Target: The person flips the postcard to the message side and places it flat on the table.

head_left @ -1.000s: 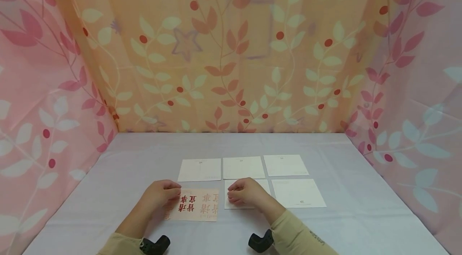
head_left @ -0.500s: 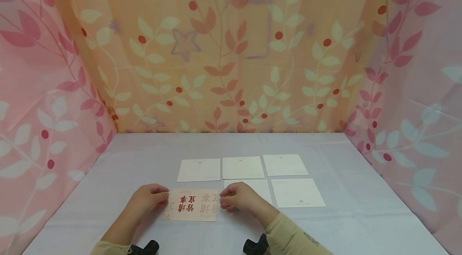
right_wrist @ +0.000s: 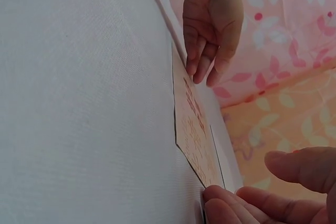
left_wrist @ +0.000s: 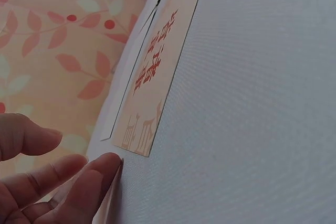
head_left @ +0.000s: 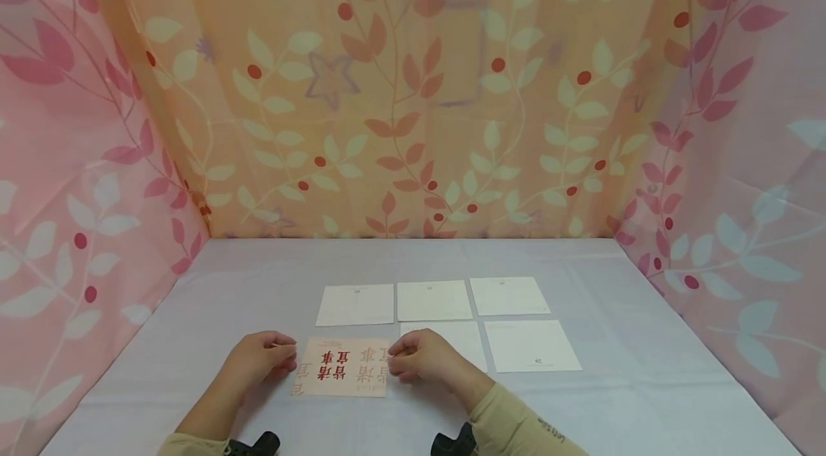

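Note:
A pale orange card (head_left: 342,368) with red Chinese characters, upside down in the head view, lies flat on the white-covered table (head_left: 213,298). My left hand (head_left: 263,355) is just off its left edge; in the left wrist view the fingertips (left_wrist: 111,163) rest at the cloth, a small gap from the card, thumb and fingers apart. On the other side, my right hand (head_left: 426,359) touches the card's right edge with its fingertips (right_wrist: 218,195), the thumb (right_wrist: 294,166) held away from them. Neither hand grips anything.
Behind lie three white cards in a row, left (head_left: 355,305), middle (head_left: 434,300) and right (head_left: 510,296). Another white card (head_left: 533,345) lies front right, and one (head_left: 452,334) is partly covered by my right hand. Floral curtains (head_left: 413,119) enclose the table.
My left hand has drawn back leftward off the printed card. The right hand has moved left from above a white card to the printed card's right edge. The cards stay put.

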A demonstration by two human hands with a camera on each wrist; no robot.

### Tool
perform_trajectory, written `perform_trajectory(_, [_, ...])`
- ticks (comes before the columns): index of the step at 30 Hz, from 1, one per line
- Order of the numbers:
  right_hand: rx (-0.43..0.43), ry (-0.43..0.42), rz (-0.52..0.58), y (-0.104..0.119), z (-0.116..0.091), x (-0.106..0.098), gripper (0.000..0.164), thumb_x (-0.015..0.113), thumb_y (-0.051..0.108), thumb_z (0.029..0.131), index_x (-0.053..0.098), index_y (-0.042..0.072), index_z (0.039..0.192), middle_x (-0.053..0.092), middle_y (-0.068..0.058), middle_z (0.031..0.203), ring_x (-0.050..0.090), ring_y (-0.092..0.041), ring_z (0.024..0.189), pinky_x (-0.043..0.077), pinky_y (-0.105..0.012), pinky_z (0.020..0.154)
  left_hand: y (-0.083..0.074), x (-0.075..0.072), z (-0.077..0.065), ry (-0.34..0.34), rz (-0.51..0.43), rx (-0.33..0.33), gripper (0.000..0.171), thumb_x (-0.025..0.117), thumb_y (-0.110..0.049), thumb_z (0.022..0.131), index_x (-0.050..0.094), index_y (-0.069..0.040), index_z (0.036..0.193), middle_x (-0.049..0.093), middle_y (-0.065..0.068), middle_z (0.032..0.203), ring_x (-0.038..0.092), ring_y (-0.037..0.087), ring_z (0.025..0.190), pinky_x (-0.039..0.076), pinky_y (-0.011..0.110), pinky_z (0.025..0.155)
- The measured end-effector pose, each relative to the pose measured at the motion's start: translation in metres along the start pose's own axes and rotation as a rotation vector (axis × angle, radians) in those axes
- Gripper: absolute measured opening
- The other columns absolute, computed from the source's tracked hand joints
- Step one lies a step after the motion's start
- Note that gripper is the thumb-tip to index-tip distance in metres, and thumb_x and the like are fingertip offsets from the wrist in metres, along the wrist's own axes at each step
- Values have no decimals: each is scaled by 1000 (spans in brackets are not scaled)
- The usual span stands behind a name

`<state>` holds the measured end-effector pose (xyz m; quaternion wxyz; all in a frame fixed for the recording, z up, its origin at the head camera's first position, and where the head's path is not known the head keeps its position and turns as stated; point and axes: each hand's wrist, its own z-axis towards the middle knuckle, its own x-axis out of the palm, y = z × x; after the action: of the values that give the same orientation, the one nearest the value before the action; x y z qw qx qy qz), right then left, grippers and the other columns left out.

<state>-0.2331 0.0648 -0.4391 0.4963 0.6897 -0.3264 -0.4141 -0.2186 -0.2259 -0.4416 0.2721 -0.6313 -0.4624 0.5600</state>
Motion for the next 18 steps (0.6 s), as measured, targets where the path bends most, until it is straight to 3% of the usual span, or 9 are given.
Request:
perform_trajectory(6, [1,-6,-4,0,1,1,20,70,0,75,64,-5,93,63,-4,76,60,-12,66,54,-29,62,-3,1,0,23,-60,-43,23,58,-12,87,61,4,102,64,6,80,63,15,68,53,28,61])
perform_trajectory(18, [5,-20,-28,-3,3,3,20,71,2,75,65,-3,94,63,-5,76,61,-13,66,54,-30,62,3,1,7,63,-131,-90,25,57,-11,87,60,5,106,65,7,82,64,16,69,53,28,63])
